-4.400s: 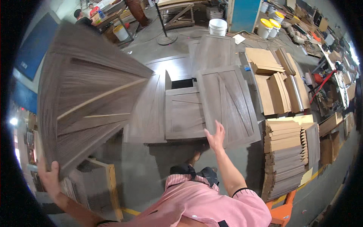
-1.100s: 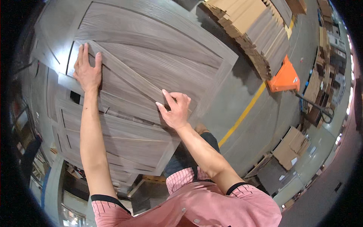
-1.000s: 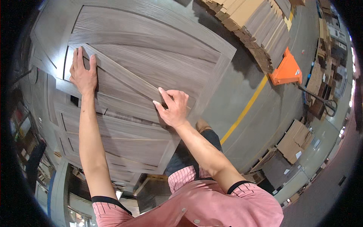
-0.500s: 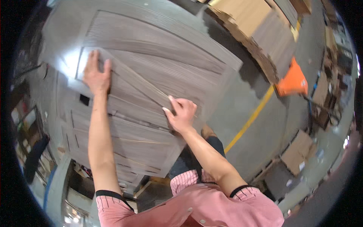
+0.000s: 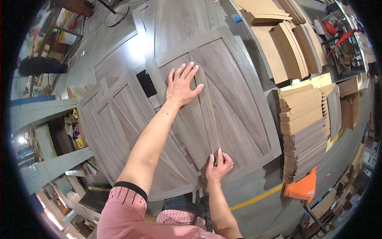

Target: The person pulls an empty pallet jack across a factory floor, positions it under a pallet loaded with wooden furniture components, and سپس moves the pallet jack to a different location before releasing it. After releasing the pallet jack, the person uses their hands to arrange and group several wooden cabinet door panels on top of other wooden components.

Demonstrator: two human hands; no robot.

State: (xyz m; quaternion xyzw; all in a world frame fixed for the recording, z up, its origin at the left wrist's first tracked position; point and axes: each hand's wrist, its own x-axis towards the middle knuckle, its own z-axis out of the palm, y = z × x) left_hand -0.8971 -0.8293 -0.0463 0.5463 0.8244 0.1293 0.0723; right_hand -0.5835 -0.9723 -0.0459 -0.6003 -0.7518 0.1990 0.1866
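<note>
A grey wood-grain door panel (image 5: 238,91) with a raised border lies flat in front of me. A narrow wood-grain strip (image 5: 207,113) runs lengthwise across its recessed face. My left hand (image 5: 182,87) rests on the panel beside the strip's far part, fingers spread and palm down, thumb reaching the strip. At the strip's near end my right hand (image 5: 219,169) has thumb and forefinger on either side of it, the other fingers curled. A similar panel (image 5: 115,119) with slanting strips lies to the left, partly behind my left forearm.
Further grey panels (image 5: 179,24) lie beyond. On the right are stacked boards (image 5: 302,135), light brown pieces (image 5: 278,44) and an orange pallet jack (image 5: 302,189). A yellow line (image 5: 254,198) crosses the floor. Pale beams (image 5: 51,167) stand at the left.
The whole view has swung round, so panels and hands appear at a different angle. My left hand remains flat on the panel; my right hand stays at the strip's near end.
</note>
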